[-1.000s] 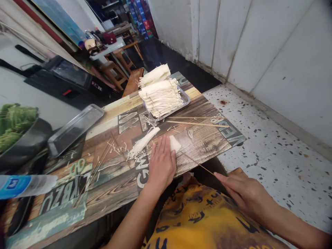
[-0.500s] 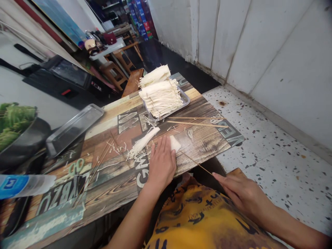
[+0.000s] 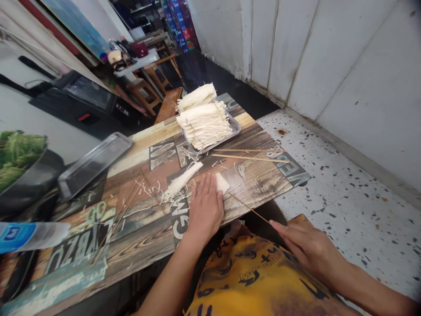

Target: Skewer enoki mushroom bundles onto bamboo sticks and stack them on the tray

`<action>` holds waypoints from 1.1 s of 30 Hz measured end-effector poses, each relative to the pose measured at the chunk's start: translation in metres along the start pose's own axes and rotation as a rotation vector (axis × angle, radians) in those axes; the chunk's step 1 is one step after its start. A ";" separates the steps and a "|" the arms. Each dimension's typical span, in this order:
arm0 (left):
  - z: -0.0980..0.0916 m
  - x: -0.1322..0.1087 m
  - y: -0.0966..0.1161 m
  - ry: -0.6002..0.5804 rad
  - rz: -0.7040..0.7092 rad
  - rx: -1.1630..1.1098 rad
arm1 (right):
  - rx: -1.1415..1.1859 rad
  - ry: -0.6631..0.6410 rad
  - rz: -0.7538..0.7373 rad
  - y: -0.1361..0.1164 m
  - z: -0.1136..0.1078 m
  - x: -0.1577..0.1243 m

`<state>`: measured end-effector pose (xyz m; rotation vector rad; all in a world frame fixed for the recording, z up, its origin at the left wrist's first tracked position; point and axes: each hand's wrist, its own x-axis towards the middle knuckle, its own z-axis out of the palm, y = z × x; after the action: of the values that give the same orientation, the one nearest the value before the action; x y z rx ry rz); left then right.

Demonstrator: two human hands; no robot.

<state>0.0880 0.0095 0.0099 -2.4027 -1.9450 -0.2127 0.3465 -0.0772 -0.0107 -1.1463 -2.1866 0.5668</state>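
Observation:
My left hand (image 3: 206, 210) lies flat, palm down and fingers stretched out, over a small bunch of enoki mushrooms. The pale base of this enoki bunch (image 3: 222, 182) shows past the fingers; the rest is hidden under the hand. A thin wooden skewer (image 3: 246, 204) is pinched at its near end by my right hand (image 3: 302, 239), beyond the table's front edge. Its far tip meets or nearly touches the mushroom base. A loose enoki bunch (image 3: 186, 177) lies left of my left hand. Farther back, skewered enoki (image 3: 204, 125) is piled on a clear plastic tray (image 3: 235, 126).
Two loose skewers (image 3: 253, 157) lie right of centre, and more skewers (image 3: 120, 210) on the left. A clear plastic tray (image 3: 95, 164) sits by a metal bowl (image 3: 29, 180) of green vegetables. A water bottle (image 3: 33, 236) is at the left edge. Enoki scraps litter the tabletop (image 3: 141, 243).

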 end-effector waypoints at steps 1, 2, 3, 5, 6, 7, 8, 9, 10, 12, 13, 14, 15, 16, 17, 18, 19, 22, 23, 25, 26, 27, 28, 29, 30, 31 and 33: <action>0.000 0.000 0.000 0.001 -0.001 -0.001 | -0.001 0.000 -0.001 0.000 0.000 0.000; 0.000 0.000 0.000 0.001 -0.001 -0.001 | -0.002 0.004 -0.004 -0.001 0.000 0.001; 0.000 0.000 -0.001 0.002 -0.002 -0.001 | -0.002 0.010 -0.007 -0.001 0.000 0.001; 0.001 0.000 -0.001 0.004 0.000 0.000 | 0.001 0.021 -0.009 -0.002 0.000 0.002; 0.001 0.000 -0.001 0.008 -0.001 -0.001 | 0.004 0.026 -0.008 -0.002 0.000 0.002; 0.002 0.000 -0.001 0.013 -0.002 -0.003 | 0.005 0.029 -0.006 -0.003 0.000 0.002; 0.002 0.000 -0.001 0.019 -0.001 -0.005 | 0.004 0.029 -0.004 -0.003 0.000 0.002; 0.002 0.000 -0.001 0.024 0.000 -0.007 | 0.001 0.028 -0.003 -0.003 0.000 0.002; 0.002 0.000 -0.001 0.027 0.001 -0.008 | -0.001 0.029 -0.004 -0.004 -0.001 0.003; 0.002 0.000 0.000 0.025 0.004 -0.006 | -0.005 0.032 -0.005 -0.005 -0.001 0.003; 0.001 0.000 0.000 0.020 0.004 -0.003 | -0.005 0.032 -0.006 -0.005 -0.001 0.003; 0.001 0.000 0.000 0.014 0.002 0.000 | -0.005 0.034 -0.008 -0.006 -0.001 0.003; 0.001 0.000 0.000 0.007 0.000 0.002 | -0.005 0.034 -0.009 -0.006 -0.001 0.004; 0.001 0.000 0.000 0.001 -0.003 0.004 | -0.006 0.031 -0.006 -0.006 -0.001 0.004; 0.000 0.000 0.000 -0.004 -0.005 0.005 | -0.006 0.025 -0.002 -0.006 -0.001 0.004; 0.000 0.000 0.000 -0.005 -0.006 0.004 | -0.006 0.020 0.003 -0.006 -0.001 0.004; 0.000 0.000 -0.001 -0.004 -0.006 0.002 | -0.005 0.013 0.010 -0.006 -0.001 0.004; 0.001 -0.001 -0.001 0.005 -0.004 -0.007 | -0.008 -0.003 0.013 -0.004 0.001 0.003; 0.001 -0.001 -0.001 0.009 -0.003 -0.010 | -0.009 -0.007 0.011 -0.003 0.001 0.002; 0.002 0.000 -0.001 0.017 0.000 -0.014 | -0.010 -0.008 0.010 -0.001 0.002 0.001; 0.002 0.000 -0.001 0.022 0.002 -0.015 | -0.010 -0.004 0.009 -0.001 0.002 0.001; 0.002 0.000 -0.001 0.026 0.003 -0.016 | -0.008 0.000 0.006 -0.001 0.003 0.001; 0.002 0.000 -0.001 0.029 0.004 -0.016 | -0.004 0.002 0.003 -0.001 0.003 0.001; 0.002 0.000 -0.001 0.032 0.005 -0.017 | 0.000 0.001 0.000 -0.001 0.003 0.001; 0.002 0.000 -0.001 0.032 0.005 -0.018 | 0.004 -0.001 -0.002 -0.002 0.003 0.001; 0.003 0.000 -0.001 0.032 0.006 -0.019 | 0.008 -0.006 -0.002 -0.002 0.003 0.002; 0.003 0.000 -0.002 0.029 0.006 -0.018 | 0.014 -0.006 0.002 -0.003 0.003 0.003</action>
<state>0.0868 0.0105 0.0069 -2.4021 -1.9322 -0.2638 0.3416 -0.0770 -0.0102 -1.1406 -2.1839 0.5867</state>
